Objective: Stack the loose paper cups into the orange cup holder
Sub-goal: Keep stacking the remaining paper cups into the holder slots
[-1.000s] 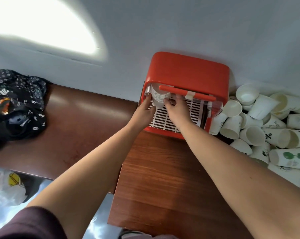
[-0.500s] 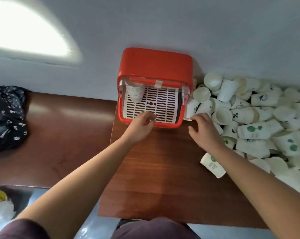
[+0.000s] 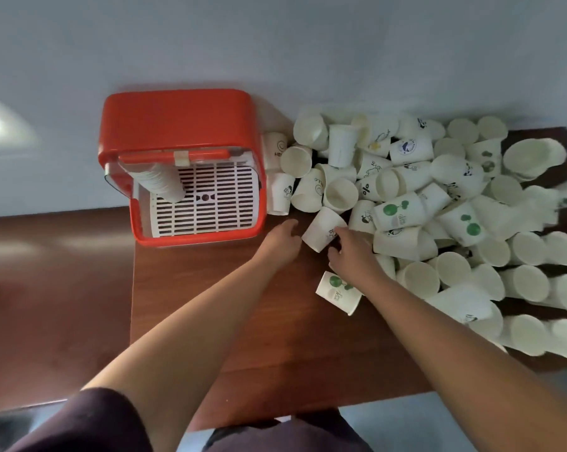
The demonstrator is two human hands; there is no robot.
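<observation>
On the table (image 3: 243, 337), the left hand (image 3: 283, 238) lies with fingers loosely curled and holding nothing, just beside a cup (image 3: 321, 231) tipped on its side; whether it touches the cup I cannot tell. The right hand (image 3: 354, 252) has fingers and thumb curled round that cup's other side, and a green-print cup (image 3: 336, 293) lies under its wrist. Beyond and to the right spreads the pile (image 3: 438, 207) of loose cups, and to the left the orange holder (image 3: 177, 125) stands against the wall with a tilted stack (image 3: 160, 184) on its white tray (image 3: 217, 207).
</observation>
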